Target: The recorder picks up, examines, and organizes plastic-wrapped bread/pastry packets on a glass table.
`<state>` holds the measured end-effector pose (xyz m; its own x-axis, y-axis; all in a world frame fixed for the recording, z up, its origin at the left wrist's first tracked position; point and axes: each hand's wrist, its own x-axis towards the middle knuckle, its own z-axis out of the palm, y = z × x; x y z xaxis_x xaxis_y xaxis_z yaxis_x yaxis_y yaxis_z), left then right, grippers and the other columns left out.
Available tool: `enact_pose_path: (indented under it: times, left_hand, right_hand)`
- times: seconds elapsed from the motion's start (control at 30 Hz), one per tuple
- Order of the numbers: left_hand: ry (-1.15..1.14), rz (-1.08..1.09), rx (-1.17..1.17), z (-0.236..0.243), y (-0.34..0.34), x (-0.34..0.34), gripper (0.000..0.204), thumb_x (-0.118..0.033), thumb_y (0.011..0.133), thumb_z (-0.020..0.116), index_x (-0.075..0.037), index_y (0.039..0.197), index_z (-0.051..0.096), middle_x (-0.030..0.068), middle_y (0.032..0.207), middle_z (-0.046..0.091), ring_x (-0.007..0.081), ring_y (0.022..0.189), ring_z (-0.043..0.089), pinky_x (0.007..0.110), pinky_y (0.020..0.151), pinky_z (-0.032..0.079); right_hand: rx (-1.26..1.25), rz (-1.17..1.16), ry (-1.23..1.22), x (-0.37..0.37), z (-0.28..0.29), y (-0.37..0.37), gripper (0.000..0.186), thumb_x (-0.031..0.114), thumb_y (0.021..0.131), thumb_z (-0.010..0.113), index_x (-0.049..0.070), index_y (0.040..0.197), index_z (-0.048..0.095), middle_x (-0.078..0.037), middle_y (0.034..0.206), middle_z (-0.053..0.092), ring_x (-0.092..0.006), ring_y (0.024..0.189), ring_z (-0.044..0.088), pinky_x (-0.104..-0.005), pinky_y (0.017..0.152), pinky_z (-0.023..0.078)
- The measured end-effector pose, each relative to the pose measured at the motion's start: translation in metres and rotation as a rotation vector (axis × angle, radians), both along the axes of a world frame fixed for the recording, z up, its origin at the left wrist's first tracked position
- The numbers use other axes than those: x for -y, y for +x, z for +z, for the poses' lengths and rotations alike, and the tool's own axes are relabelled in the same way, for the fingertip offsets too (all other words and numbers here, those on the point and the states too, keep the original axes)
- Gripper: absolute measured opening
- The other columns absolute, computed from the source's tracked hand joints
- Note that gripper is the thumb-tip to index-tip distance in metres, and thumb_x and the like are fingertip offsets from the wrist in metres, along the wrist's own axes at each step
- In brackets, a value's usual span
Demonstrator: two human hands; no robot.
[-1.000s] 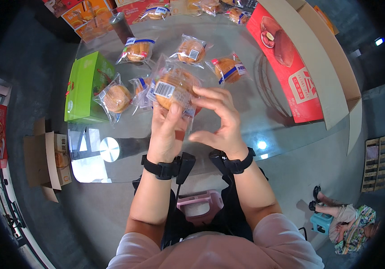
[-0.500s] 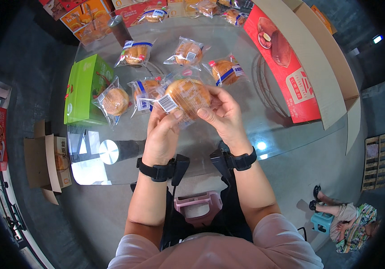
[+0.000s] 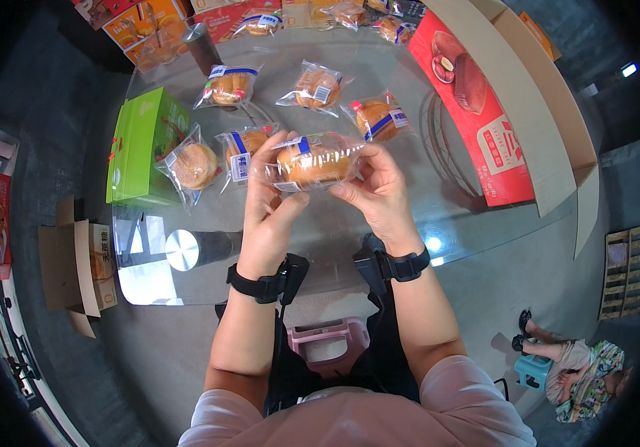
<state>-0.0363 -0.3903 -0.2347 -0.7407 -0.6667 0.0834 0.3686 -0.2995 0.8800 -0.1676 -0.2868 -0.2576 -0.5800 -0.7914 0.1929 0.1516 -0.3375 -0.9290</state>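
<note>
Between my two hands is a bread bun in a clear plastic wrapper (image 3: 311, 162), held up over the glass table (image 3: 320, 246). My left hand (image 3: 269, 201) grips its left end, and my right hand (image 3: 379, 195) pinches its right end. Just beyond and to the left, a packaged bun with a blue band (image 3: 248, 145) lies partly behind my left fingers. Left of that sits a round packaged bun (image 3: 193, 165). Farther off are three more wrapped buns: one at the left (image 3: 229, 86), one in the middle (image 3: 315, 87) and one at the right (image 3: 378, 119).
A green box (image 3: 141, 149) stands at the table's left, a tall open red carton (image 3: 469, 112) at its right. A dark cylinder (image 3: 201, 48) and more wrapped buns (image 3: 262, 24) are at the far side. On the floor are an open cardboard box (image 3: 74, 257) and a seated person (image 3: 573, 372).
The wrapped bun has been turned in my hands, so its side with the blue band now shows instead of the barcode face. Both hands still hold it in nearly the same place.
</note>
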Motion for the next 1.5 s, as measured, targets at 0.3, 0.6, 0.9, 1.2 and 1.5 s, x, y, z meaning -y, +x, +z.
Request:
enact_pose_path:
  times: [0.3,0.6,0.9,1.2,1.5]
  left_hand:
    - [-0.544,0.152,0.146,-0.009,0.001,0.004,0.065,0.014,0.07,0.053,-0.007,0.131,0.041,0.0136,0.141,0.041,0.0244,0.132,0.039,0.037,0.109,0.032]
    - [-1.008,0.24,0.207,-0.005,-0.003,-0.004,0.058,0.019,0.07,0.054,-0.011,0.119,0.06,0.0143,0.148,0.031,0.0307,0.139,0.028,0.043,0.109,0.035]
    - [0.099,-0.087,0.103,0.005,0.002,-0.008,0.07,-0.013,0.084,0.072,-0.004,0.14,0.031,0.0103,0.126,0.051,0.018,0.118,0.05,0.031,0.094,0.045]
    - [-0.123,0.021,0.106,0.005,0.003,-0.004,0.064,0.006,0.078,0.071,-0.006,0.132,0.038,0.0085,0.123,0.05,0.0183,0.113,0.053,0.032,0.097,0.044]
    - [-0.3,-0.002,0.134,-0.004,0.003,-0.002,0.066,0.01,0.075,0.069,-0.009,0.131,0.04,0.0074,0.126,0.049,0.0192,0.119,0.048,0.034,0.1,0.041]
  right_hand:
    - [-0.152,0.034,0.073,-0.002,-0.004,-0.003,0.067,0.025,0.074,0.082,0.01,0.131,0.049,-0.009,0.149,0.03,-0.0209,0.13,0.041,-0.0355,0.1,0.042]
    - [0.386,0.055,-0.091,-0.003,0.007,0.001,0.065,0.018,0.082,0.074,0.01,0.138,0.041,-0.01,0.149,0.024,-0.0186,0.128,0.041,-0.0343,0.104,0.038]
    - [0.245,0.074,-0.21,-0.003,0.016,0.001,0.082,0.001,0.073,0.077,0.002,0.141,0.033,-0.015,0.146,0.035,-0.0229,0.134,0.036,-0.0369,0.111,0.032]
    - [0.078,-0.061,-0.028,-0.01,0.01,-0.014,0.076,0.01,0.071,0.082,0.002,0.136,0.044,-0.015,0.136,0.051,-0.0224,0.13,0.043,-0.0373,0.11,0.029]
    - [-0.125,0.001,0.017,-0.005,0.007,-0.006,0.066,0.012,0.071,0.082,0.002,0.128,0.05,-0.01,0.128,0.055,-0.0199,0.119,0.051,-0.0354,0.103,0.039]
